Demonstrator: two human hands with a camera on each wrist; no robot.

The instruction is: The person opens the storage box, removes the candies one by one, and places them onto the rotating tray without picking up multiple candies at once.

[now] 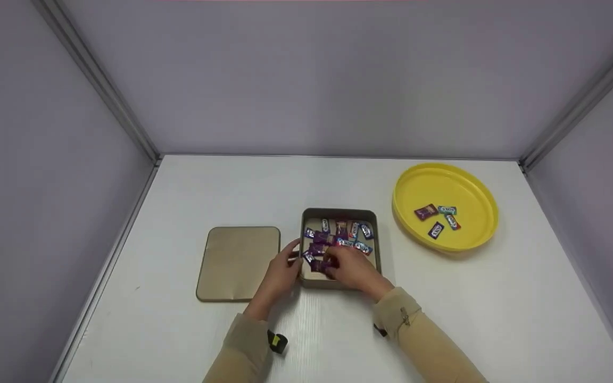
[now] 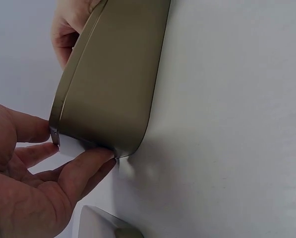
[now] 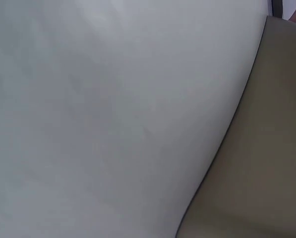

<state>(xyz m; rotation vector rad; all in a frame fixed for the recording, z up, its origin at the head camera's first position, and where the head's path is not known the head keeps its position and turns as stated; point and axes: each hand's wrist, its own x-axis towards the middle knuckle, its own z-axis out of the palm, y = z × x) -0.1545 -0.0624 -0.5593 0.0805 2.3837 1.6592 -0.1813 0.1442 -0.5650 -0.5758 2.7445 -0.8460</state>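
Note:
An open square tan tin stands mid-table, with several small wrapped candies in purple, blue and red inside it. My right hand reaches over its near right side, and its fingertips pinch a purple wrapped candy near the front left corner. My left hand is at the tin's left wall. Close up in the left wrist view, spread fingertips of the left hand touch the tin at the rim and low near its base. Mostly the tin's outer wall shows in the right wrist view.
A flat square tan lid lies left of the tin. A round yellow tray on the right holds several wrapped candies. Pale partition walls border the white table at the back and sides.

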